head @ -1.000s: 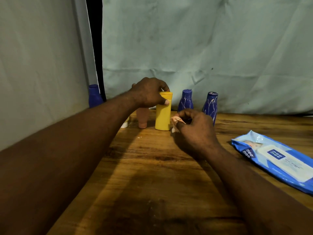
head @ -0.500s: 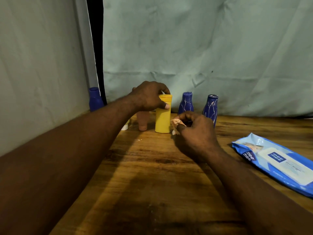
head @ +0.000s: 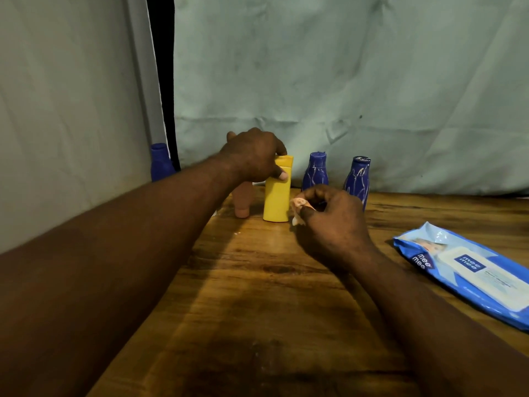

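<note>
A yellow bottle point(head: 276, 197) stands upright on the wooden table point(head: 257, 282) near the back wall. My left hand point(head: 253, 156) grips its top from the left, thumb on the front face. Just right of the bottle's base, my right hand point(head: 332, 222) pinches a small crumpled white wipe point(head: 297, 209) between thumb and fingers, close to the bottle's lower right side.
A pinkish bottle point(head: 243, 200) stands left of the yellow one, partly behind my left hand. Two dark blue bottles point(head: 315, 171) point(head: 357, 176) stand behind my right hand, a third point(head: 161, 161) by the curtain. A blue wipes pack point(head: 469, 270) lies at right.
My right hand with the wipe has shifted slightly. My left hand keeps its grip on the yellow bottle, which stays in place.
</note>
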